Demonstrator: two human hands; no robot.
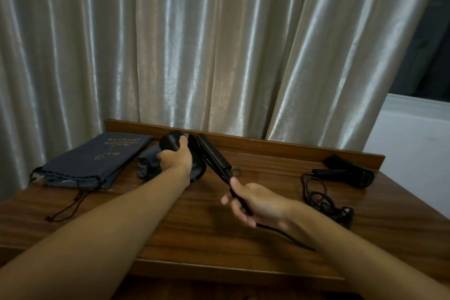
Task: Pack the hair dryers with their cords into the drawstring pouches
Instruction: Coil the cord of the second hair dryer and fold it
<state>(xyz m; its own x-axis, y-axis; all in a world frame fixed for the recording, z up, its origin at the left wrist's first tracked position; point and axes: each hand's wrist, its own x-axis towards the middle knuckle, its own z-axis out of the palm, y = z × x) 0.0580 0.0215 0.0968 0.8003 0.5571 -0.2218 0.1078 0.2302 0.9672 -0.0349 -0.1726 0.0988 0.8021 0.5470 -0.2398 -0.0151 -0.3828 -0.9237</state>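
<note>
Forearms reach in from the near edge of the wooden table (170,231). Right hand (253,202) curls around the cord (280,232) just below the folded handle of a black hair dryer (214,156), while the left hand (174,156) grips that dryer's barrel above a crumpled drawstring pouch (148,162). I count two dryers and two pouches: the second dryer (350,173) lies at the right with its loose cord (319,195) beside it, and the flat pouch (97,161) rests at the left. Nothing looks packed yet; both dryers and cords remain outside, so the task seems barely begun.
</note>
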